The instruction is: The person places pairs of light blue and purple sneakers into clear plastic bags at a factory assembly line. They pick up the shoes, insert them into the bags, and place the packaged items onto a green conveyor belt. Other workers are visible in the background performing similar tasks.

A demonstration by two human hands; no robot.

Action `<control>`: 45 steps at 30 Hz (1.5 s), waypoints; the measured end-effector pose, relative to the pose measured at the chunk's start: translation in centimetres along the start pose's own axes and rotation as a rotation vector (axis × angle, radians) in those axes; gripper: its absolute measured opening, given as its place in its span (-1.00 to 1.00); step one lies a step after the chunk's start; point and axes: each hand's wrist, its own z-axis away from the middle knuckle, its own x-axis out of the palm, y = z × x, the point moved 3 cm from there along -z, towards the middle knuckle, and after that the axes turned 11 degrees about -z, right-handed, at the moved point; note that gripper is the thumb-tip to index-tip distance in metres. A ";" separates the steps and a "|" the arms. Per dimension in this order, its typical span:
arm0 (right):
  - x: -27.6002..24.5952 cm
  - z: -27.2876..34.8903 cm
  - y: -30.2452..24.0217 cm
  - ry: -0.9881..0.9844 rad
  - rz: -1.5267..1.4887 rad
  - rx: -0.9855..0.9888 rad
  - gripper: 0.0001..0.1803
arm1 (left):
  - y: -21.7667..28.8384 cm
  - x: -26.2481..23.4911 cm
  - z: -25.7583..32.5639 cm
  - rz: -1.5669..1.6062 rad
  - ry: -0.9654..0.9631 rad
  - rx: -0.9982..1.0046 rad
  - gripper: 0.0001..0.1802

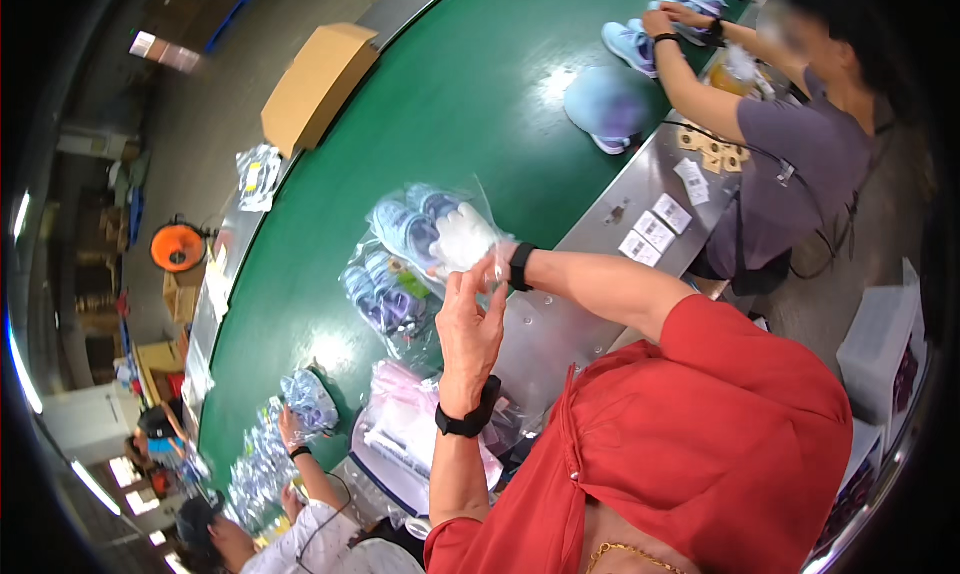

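Note:
A pair of light-blue shoes [408, 224] sits inside a clear plastic bag [484, 196] over the green belt. My right hand [465, 238], in a white glove, reaches into the bag mouth and grips the shoes, its fingertips partly hidden. My left hand [470, 326] is bare, with thumb and fingers closed on the bag's edge beside my right wrist. Just below this bag, a second bagged pair of blue and purple shoes [382, 292] lies on the belt, a green piece showing in it.
The green conveyor belt [470, 104] runs diagonally, with a cardboard box [315, 84] on its far edge. A bin of pink and clear bags [400, 404] stands by my left forearm. Co-workers [790, 164] handle shoes at upper right and bagged shoes [308, 399] at lower left. Labels [655, 231] lie on the metal ledge.

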 end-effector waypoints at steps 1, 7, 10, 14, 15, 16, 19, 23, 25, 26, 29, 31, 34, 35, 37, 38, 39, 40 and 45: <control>0.7 -1.2 0.7 -0.081 -0.058 0.112 -0.65 | 0.3 -0.6 -0.1 -0.003 -0.027 -0.085 -0.53; 7.8 3.7 -4.7 -0.331 -0.399 -0.135 -0.76 | -12.6 -5.3 11.2 0.260 0.392 -0.624 -0.57; 9.6 10.5 -3.3 -0.462 -0.615 0.053 -0.73 | -17.4 -7.7 18.8 -0.121 0.336 -0.834 -0.57; 9.5 17.1 -1.7 -0.689 -0.458 0.154 -0.70 | -22.1 0.2 26.3 0.208 -0.137 -0.896 -0.44; 9.5 18.0 -1.7 -0.714 -0.458 0.126 -0.69 | -20.5 1.8 25.9 -0.105 -0.008 -0.779 -0.39; 8.3 18.0 -2.2 -0.768 -0.439 0.191 -0.70 | -19.8 1.9 25.1 -0.097 0.029 -0.858 -0.36; 7.9 18.2 -3.0 -0.737 -0.393 0.193 -0.72 | -21.1 2.1 25.7 0.123 0.016 -0.933 -0.33; 7.5 16.9 -4.5 -0.754 -0.401 0.179 -0.74 | -23.4 2.3 27.0 0.224 0.153 -0.830 -0.35; 7.0 16.3 -5.5 -0.751 -0.388 0.175 -0.75 | -24.0 2.4 27.2 0.268 0.187 -0.824 -0.37; 7.1 16.3 -5.8 -0.735 -0.385 0.164 -0.75 | -24.4 2.5 27.2 0.388 0.196 -0.822 -0.39; 7.5 16.9 -6.7 -0.715 -0.391 0.143 -0.75 | -25.2 3.3 27.9 0.616 0.224 -0.799 -0.46; 7.7 17.3 -7.2 -0.726 -0.413 0.145 -0.75 | -25.1 3.6 28.2 0.588 0.250 -0.769 -0.48; 8.1 18.1 -7.9 -0.758 -0.432 0.150 -0.74 | -24.4 3.5 27.5 0.296 0.194 -0.783 -0.51; 8.2 18.5 -8.1 -0.751 -0.431 0.133 -0.74 | -24.4 3.7 27.4 0.299 0.202 -0.777 -0.55; 8.4 19.0 -8.6 -0.734 -0.434 0.100 -0.74 | -24.9 4.1 27.5 0.298 0.218 -0.765 -0.62; 8.5 18.9 -8.8 -0.738 -0.427 0.107 -0.74 | -25.5 4.3 27.8 0.316 0.218 -0.777 -0.67; 8.4 18.9 -9.1 -0.742 -0.420 0.113 -0.75 | -26.0 4.4 28.0 0.335 0.217 -0.790 -0.73; 8.4 18.8 -9.2 -0.743 -0.413 0.123 -0.75 | -26.4 4.5 28.1 0.353 0.214 -0.799 -0.77; 7.3 18.1 -9.6 -0.704 -0.459 0.163 -0.77 | -27.2 4.1 28.4 0.861 0.296 -0.820 -0.92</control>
